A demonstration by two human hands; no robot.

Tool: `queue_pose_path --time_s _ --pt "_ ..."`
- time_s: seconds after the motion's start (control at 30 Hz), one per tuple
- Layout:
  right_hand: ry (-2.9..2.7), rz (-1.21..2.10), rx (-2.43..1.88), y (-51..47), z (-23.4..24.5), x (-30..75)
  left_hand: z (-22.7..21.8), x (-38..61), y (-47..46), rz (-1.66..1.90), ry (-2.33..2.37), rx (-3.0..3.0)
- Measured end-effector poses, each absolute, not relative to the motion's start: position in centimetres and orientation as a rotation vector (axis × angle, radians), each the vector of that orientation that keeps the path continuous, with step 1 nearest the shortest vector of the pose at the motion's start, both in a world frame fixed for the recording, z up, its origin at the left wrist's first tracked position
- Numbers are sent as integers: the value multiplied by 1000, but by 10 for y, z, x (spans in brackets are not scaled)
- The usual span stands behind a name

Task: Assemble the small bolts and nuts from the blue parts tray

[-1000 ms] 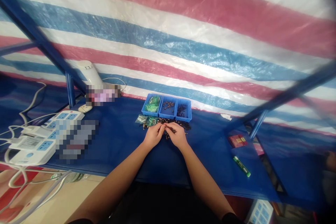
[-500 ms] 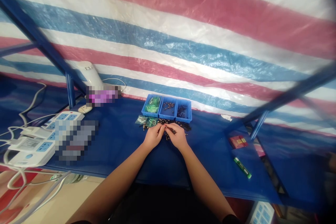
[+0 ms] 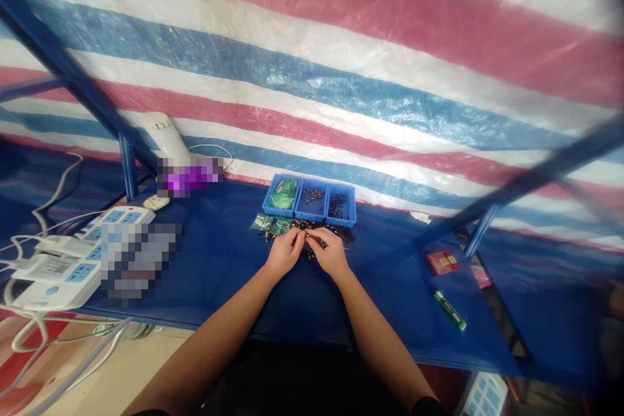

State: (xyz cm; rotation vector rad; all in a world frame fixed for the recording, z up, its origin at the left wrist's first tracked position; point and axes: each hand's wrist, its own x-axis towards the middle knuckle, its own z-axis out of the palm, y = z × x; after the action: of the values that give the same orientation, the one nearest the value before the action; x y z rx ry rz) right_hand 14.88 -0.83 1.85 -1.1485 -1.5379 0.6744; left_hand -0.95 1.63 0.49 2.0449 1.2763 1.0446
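Note:
My left hand and my right hand meet fingertip to fingertip over the blue table. Both are closed in a pinch around something small, mostly hidden by the fingers. Just beyond them lies a heap of small dark screw-like parts. A few more dark pieces rest between the hands. Small green-and-clear packets lie by the left fingers. Behind stand three blue bins: the left bin holds green packets, the middle bin bronze-coloured screw-like parts, the right bin dark ones.
A white power strip with plugs and cables occupies the left side, beside a blurred-out object. A white cylinder stands behind. At right lie a red box and a green tube. Blue metal struts slant at both sides.
Both hands stay almost in place, fingertips still together. The bins and loose parts have not visibly moved; the view has shifted very slightly.

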Motion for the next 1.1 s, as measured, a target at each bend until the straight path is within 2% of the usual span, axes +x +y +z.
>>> queue_pose_path --time_s 1.1 --pt "-1513 713 -1137 -9 22 148 3 -11 16 1005 1170 2055"
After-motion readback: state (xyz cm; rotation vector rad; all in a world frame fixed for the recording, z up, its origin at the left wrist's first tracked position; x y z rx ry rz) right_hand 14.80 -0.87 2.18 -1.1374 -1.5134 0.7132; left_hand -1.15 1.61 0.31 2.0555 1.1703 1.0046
